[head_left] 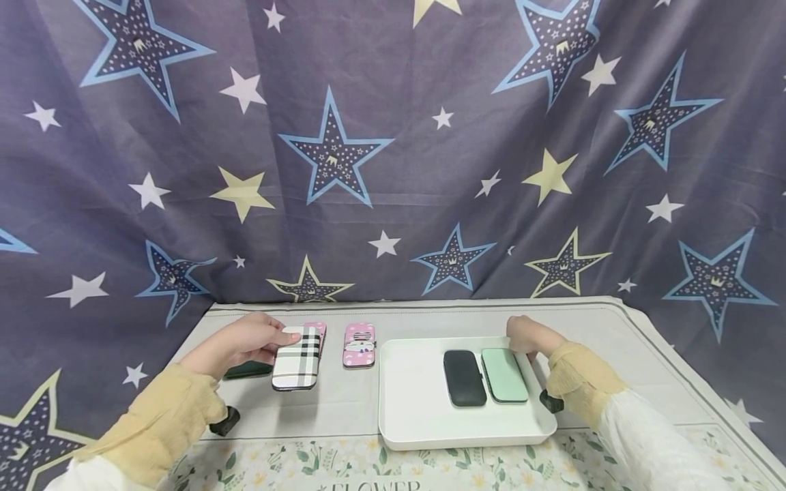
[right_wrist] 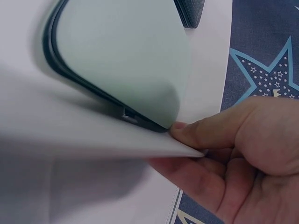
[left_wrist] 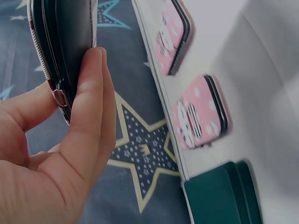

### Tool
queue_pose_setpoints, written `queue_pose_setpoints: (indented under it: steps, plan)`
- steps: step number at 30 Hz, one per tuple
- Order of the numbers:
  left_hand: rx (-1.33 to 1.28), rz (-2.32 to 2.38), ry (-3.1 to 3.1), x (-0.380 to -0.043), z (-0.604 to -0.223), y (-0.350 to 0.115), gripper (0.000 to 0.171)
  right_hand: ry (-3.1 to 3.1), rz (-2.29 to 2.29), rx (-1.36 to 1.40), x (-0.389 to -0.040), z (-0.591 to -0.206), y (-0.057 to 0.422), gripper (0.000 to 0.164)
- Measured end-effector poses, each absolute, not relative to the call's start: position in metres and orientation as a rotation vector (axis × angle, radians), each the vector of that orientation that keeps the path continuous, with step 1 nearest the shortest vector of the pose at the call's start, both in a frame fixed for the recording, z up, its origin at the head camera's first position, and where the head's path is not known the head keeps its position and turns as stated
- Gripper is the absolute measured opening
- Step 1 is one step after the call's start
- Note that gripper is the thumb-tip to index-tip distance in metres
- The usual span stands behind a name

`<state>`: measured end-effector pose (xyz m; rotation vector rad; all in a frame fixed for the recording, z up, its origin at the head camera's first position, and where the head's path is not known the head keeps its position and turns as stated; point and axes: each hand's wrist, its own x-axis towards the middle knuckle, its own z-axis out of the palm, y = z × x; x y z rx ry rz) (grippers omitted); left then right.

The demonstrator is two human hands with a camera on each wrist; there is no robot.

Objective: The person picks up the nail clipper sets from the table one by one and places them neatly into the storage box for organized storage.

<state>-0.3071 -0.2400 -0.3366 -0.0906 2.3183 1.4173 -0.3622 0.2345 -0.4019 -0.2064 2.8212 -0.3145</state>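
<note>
My left hand (head_left: 253,337) pinches a black-and-white plaid case (head_left: 297,361) between thumb and fingers, held above the table. In the left wrist view its dark back (left_wrist: 70,42) and a small metal clasp show. A dark green case (head_left: 248,370) lies under that hand, and a pink polka-dot case (head_left: 322,330) is partly hidden behind the plaid one. My right hand (head_left: 529,335) grips the right rim of a white tray (head_left: 408,423), thumb inside and fingers beneath. Inside the tray a black case (head_left: 464,378) and a mint green case (head_left: 505,375) lie side by side.
Another pink case (head_left: 359,346) with a cartoon picture lies just left of the tray. A light table cover (head_left: 344,409) with a floral front band (head_left: 295,464) spreads under everything. Behind the table's back edge hangs a star-patterned curtain (head_left: 393,184).
</note>
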Motion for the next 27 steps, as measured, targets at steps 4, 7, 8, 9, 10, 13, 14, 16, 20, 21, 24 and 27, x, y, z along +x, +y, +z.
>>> queue_pose_setpoints:
  steps: [4, 7, 8, 9, 10, 13, 14, 16, 20, 21, 24, 27]
  plan:
    - [-0.069, 1.426, 2.32, -0.31, -0.335, -0.227, 0.026, 2.82, -0.319, -0.205, -0.363, -0.403, 0.235, 0.012]
    - [-0.052, 1.441, 2.319, -0.312, -0.333, -0.217, 0.028, 2.826, -0.307, -0.211, -0.364, -0.404, 0.235, 0.012]
    - [-0.041, 1.445, 2.319, -0.313, -0.333, -0.214, 0.029, 2.828, -0.306, -0.212, -0.363, -0.405, 0.235, 0.011]
    - [-0.038, 1.449, 2.321, -0.313, -0.332, -0.211, 0.028, 2.83, -0.302, -0.215, -0.363, -0.404, 0.235, 0.011]
    - [-0.035, 1.457, 2.321, -0.314, -0.332, -0.208, 0.028, 2.833, -0.302, -0.216, -0.362, -0.404, 0.235, 0.011]
    - [-0.03, 1.484, 2.313, -0.317, -0.333, -0.198, 0.025, 2.836, -0.297, -0.217, -0.362, -0.405, 0.235, 0.011]
    - [-0.024, 1.496, 2.308, -0.318, -0.333, -0.195, 0.026, 2.835, -0.298, -0.216, -0.362, -0.405, 0.235, 0.011]
    - [-0.016, 1.518, 2.296, -0.321, -0.336, -0.19, 0.026, 2.829, -0.31, -0.205, -0.363, -0.405, 0.235, 0.011]
    - [0.007, 1.555, 2.286, -0.326, -0.343, -0.177, 0.022, 2.808, -0.331, -0.185, -0.363, -0.403, 0.235, 0.012]
    - [0.008, 1.565, 2.28, -0.328, -0.345, -0.173, 0.02, 2.803, -0.333, -0.184, -0.363, -0.402, 0.234, 0.012]
    - [0.016, 1.591, 2.263, -0.331, -0.347, -0.162, 0.021, 2.791, -0.334, -0.178, -0.362, -0.4, 0.233, 0.012]
    - [0.03, 1.602, 2.246, -0.334, -0.347, -0.151, 0.024, 2.789, -0.343, -0.168, -0.361, -0.398, 0.233, 0.013]
